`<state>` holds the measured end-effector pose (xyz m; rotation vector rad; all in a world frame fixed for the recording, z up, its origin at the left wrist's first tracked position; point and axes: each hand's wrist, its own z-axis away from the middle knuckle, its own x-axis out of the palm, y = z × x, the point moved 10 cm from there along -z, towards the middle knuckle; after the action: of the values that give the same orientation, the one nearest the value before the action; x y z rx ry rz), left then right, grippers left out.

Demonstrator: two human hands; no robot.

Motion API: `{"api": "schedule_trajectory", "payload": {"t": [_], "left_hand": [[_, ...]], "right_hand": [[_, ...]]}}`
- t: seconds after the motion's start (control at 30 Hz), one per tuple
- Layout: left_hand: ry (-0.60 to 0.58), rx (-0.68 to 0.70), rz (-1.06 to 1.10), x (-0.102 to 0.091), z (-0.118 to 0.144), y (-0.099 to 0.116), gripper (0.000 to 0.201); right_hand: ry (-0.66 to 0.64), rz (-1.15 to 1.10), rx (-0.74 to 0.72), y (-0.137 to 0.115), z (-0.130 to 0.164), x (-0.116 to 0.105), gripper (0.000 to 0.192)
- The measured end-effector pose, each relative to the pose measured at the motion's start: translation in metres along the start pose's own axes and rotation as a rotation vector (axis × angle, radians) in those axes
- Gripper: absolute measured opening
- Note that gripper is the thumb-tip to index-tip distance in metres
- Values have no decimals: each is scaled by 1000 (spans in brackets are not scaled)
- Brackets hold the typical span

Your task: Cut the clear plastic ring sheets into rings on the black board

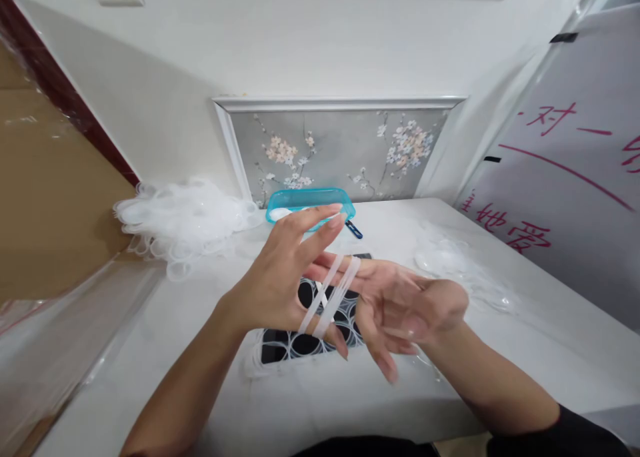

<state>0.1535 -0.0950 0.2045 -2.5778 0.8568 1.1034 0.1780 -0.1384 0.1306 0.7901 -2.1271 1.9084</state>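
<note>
At the far left of the white table (165,350) lies a loose heap of translucent plastic rings (183,220), piled against the wall and spilling toward the table's front. Moving right, the left hand (280,277) is raised above the table, palm turned inward, index and middle fingers extended upward, thumb angled down; it is roughly half open. A translucent band (331,293) runs diagonally from near the left thumb tip up to the fingers of the right hand, apparently stretched or held taut between the two hands, though which fingers pinch it cannot be fully resolved. Judged from its look, the band is very light, thin, flexible and somewhat slick; it would likely deform or slip under a loose grip and is best taken at its ends or edges with fingertip pinches rather than a full grasp. Beneath the hands sits a dark patterned mat (300,340) with white circular outlines. Behind them stands a teal plastic container (310,203), and a blue clip (354,229) lies just beside it. The right hand (405,303) is held palm-up and relaxed, fingers curled partway, its fingertips blurred. Further right, a smaller scatter of clear plastic pieces (445,257) rests on the table, and a whiteboard (565,170) with red writing leans at the edge.
</note>
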Motion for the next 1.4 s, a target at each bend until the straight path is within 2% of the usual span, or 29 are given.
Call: {"api": "schedule_trajectory", "payload": {"t": [0.1, 0.2, 0.3, 0.4, 0.5, 0.57, 0.63, 0.7, 0.77, 0.87, 1.0, 1.1, 1.27, 1.4], "left_hand": [[5, -14, -5, 3, 1, 0, 128], [10, -54, -26, 5, 3, -3, 133], [1, -81, -25, 7, 4, -6, 135], [40, -53, 24, 4, 3, -5, 130], [98, -67, 97, -3, 2, -11, 119], [125, -165, 68, -9, 3, -21, 110], [137, -282, -39, -17, 4, -30, 92], [155, -346, -144, -25, 5, -29, 66], [203, -348, -193, -33, 5, -22, 51], [276, -326, -223, -42, 5, -12, 47], [314, -275, -219, -47, 7, -3, 43], [295, -172, -189, -47, 6, 9, 52], [160, 117, -204, -28, 4, 37, 94], [135, 82, -98, -19, 2, 25, 114]], "right_hand": [[-3, -11, 104, -3, 5, 14, 107], [0, -6, 175, -4, 7, 19, 113], [-21, 6, 187, -5, 8, 20, 114], [-65, 55, 151, -6, 11, 24, 111], [-24, 184, 44, -12, 16, 24, 94], [-23, 312, 7, -11, 18, 25, 78], [-68, 443, 9, -4, 17, 28, 68], [-97, 577, 10, 2, 14, 28, 69], [-94, 701, 5, 6, 10, 25, 72], [-71, 823, 6, 11, 6, 21, 75], [-33, 860, 13, 14, 5, 17, 73], [23, 950, -12, 14, 3, 13, 71], [161, 1077, -188, -11, 11, 13, 72], [164, 1095, -280, -26, 22, 25, 73]]}}
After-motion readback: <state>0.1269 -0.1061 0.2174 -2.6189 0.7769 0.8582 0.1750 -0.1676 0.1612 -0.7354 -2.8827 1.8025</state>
